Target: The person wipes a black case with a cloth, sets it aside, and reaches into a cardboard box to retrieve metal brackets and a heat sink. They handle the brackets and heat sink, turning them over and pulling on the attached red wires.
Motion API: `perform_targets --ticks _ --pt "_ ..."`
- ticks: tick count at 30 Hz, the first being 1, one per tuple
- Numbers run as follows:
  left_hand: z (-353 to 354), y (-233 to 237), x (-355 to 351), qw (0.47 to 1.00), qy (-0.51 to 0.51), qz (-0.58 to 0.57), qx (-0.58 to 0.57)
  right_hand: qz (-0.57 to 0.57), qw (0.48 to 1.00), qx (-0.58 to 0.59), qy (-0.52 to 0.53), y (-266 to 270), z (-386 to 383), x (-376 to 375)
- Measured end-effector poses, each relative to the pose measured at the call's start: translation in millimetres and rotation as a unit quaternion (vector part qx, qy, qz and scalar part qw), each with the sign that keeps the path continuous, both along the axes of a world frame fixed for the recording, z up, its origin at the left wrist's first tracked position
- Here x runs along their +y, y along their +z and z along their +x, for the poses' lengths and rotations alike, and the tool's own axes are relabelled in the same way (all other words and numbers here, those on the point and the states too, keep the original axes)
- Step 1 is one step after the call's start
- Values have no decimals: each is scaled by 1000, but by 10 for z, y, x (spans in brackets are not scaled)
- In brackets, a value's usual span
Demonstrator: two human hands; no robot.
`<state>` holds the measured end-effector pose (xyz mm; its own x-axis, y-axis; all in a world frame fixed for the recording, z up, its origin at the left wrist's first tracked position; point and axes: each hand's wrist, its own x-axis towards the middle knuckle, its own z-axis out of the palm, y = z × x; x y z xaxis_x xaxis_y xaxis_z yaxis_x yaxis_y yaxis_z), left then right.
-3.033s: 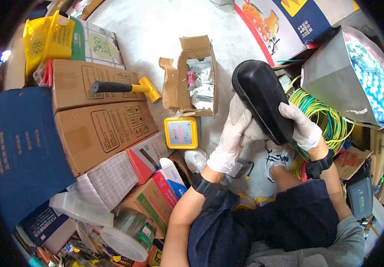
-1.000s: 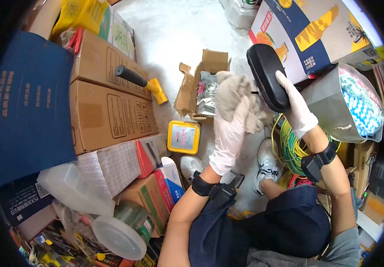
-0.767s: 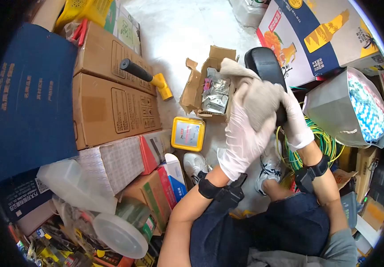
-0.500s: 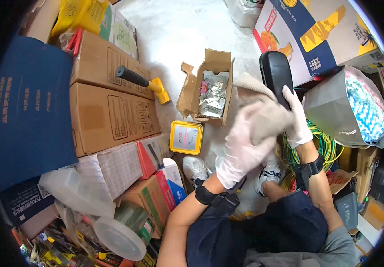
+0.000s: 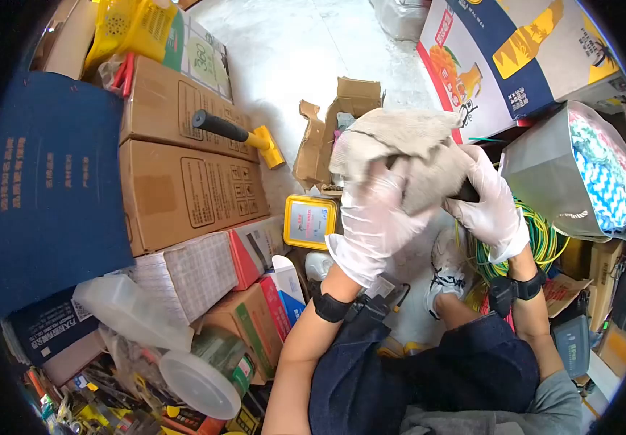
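Note:
My left hand (image 5: 379, 217), in a white glove, is closed on a beige cloth (image 5: 400, 134) that is bunched and draped over its fingers. My right hand (image 5: 492, 199), also gloved, curls its fingers at the cloth's right side around a dark object, of which only a small part shows; the cloth hides the rest. Beyond the hands stands an open cardboard box (image 5: 314, 154), its contents now mostly covered from view. A yellow-rimmed tin (image 5: 311, 222) sits left of my left hand. Farther left lies a hammer (image 5: 266, 147) with a yellow head and black handle.
Brown cartons (image 5: 189, 196) line the left side. A large printed carton (image 5: 516, 58) stands at the back right, beside a grey bag (image 5: 545, 170) of blue-and-white material. Coiled green-yellow wire (image 5: 545, 235) lies below my right hand. A clear plastic jar (image 5: 200, 384) is at lower left.
My left hand and the cloth have moved up and left, spreading before the cardboard box. The long black case in my right hand has dropped behind the cloth, and that hand now curls its fingers.

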<state>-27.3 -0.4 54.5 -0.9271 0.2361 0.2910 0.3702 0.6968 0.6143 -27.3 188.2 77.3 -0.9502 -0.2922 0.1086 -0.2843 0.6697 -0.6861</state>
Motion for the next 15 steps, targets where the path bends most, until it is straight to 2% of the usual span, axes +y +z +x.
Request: perform_targets --ticks 2,3,4,5,7,8,9,10,11,13,14,15 --pt "-78 -53 -91 978 43 163 -124 36 999 13 26 94 2 10" --pt "-139 -79 -110 948 25 301 -98 35 999 13 26 126 5 20" --pt "-146 -79 -158 900 29 391 -192 43 998 -9 42 165 5 31" --pt "-179 -89 -285 880 13 405 -247 50 997 -31 57 203 6 44" --pt "-222 -114 -510 735 27 510 -446 40 995 -58 67 222 6 98" --pt "-206 -147 -552 665 2 603 -440 -27 993 -80 78 206 -1 132" --pt "-167 -133 -583 616 20 657 -434 -94 986 -102 89 198 -4 154" --pt "-113 -118 -602 564 37 707 -426 -175 963 -190 71 210 -1 162" --pt "-49 -231 -616 537 -9 753 -381 -175 963 -190 71 191 10 133" --pt "-115 -261 -518 583 -30 757 -292 -403 866 -296 1 102 44 2" --pt "-57 -244 -456 570 -3 769 -290 -430 850 -304 -11 60 58 -62" --pt "-41 -168 -424 533 3 779 -330 -441 847 -294 -35 -6 79 -119"
